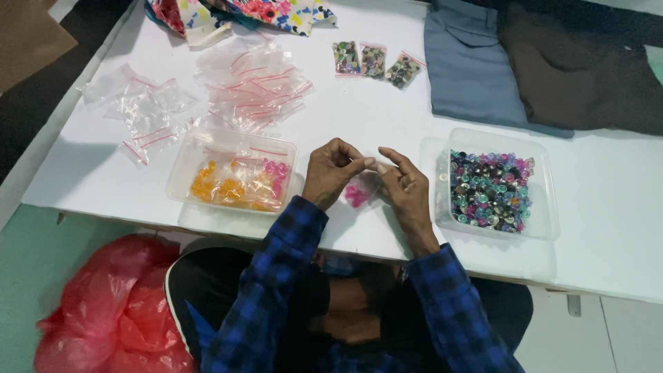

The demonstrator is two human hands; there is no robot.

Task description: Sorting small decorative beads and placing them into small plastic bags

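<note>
Hands are meeting at the near edge of the white table point(359, 110), both working one small clear zip bag point(359, 190) that is holding pink beads. Left hand point(331, 171) is pinching the bag's top edge between thumb and fingers; right hand point(404, 185) is pinching the same edge from the right side, its other fingers loosely curled. Just left of the hands, a clear plastic tray point(235, 173) is holding filled bags of orange and pink beads. Just right, another clear tray point(494, 185) is holding loose mixed-colour beads. Empty zip bags point(252, 86) are lying farther back to the left, three filled bags point(376, 62) are sitting at the far centre, and folded trousers point(469, 65) are lying far right.
</note>
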